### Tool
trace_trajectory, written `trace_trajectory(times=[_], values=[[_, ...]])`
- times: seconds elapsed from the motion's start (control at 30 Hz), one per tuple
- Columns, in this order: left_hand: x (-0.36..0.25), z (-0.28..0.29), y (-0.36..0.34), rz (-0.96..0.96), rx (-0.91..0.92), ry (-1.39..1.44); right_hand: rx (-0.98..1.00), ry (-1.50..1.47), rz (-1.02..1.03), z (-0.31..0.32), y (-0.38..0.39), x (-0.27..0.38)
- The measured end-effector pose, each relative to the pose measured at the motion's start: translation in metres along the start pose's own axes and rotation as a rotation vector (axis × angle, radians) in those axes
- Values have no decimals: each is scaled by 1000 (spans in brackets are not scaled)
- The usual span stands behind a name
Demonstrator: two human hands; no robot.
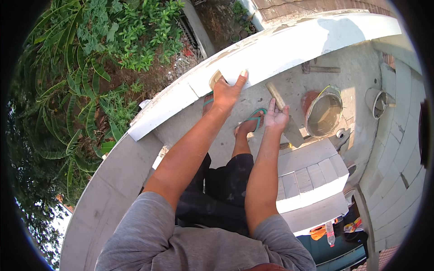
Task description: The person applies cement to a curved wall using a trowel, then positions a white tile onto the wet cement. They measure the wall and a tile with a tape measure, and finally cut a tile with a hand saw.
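Observation:
My left hand (pixel 226 95) is at the white block wall (pixel 253 63), with its thumb stretched along the block. The fingers are bent and mostly hidden; they close on a tan curved piece (pixel 215 79) at the wall's face. I cannot make out what kind of piece it is. Lower and to the right, my right hand (pixel 276 119) is closed round the wooden handle of a trowel (pixel 274 93), two fingers partly raised. Its flat grey blade (pixel 294 132) slants down past my hand, above the floor.
Right of the trowel stands a bucket (pixel 307 103) with grey mortar inside. A hammer (pixel 325 69) lies near the wall. Beyond is a second bucket (pixel 373 100) with a handled tool. White blocks (pixel 312 156) are stacked at my right. Plants (pixel 140 34) grow outside the wall.

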State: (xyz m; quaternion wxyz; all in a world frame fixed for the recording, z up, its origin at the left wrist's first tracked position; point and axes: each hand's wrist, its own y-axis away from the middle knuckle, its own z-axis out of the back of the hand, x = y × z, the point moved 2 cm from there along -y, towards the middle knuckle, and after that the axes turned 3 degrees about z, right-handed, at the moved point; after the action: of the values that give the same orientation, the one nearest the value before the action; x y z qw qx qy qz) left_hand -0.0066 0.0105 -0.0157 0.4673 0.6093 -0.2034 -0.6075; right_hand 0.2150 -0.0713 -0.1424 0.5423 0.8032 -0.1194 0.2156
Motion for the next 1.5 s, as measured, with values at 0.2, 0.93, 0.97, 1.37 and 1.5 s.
trace_trajectory(times=[0.2,0.93,0.97,1.37,1.5], values=[[10,4,-4,-77,-14,21,16,-60,-80,-24,32,-37],[-5,2,-3,-36,-2,16,-50,-183,-117,-16,26,-36],[-4,4,-3,-25,-5,-7,-55,-219,-101,-13,27,-37],[40,1,-36,53,4,4,310,557,690,-140,51,100],[46,2,-35,37,29,79,536,781,1006,-237,55,155]])
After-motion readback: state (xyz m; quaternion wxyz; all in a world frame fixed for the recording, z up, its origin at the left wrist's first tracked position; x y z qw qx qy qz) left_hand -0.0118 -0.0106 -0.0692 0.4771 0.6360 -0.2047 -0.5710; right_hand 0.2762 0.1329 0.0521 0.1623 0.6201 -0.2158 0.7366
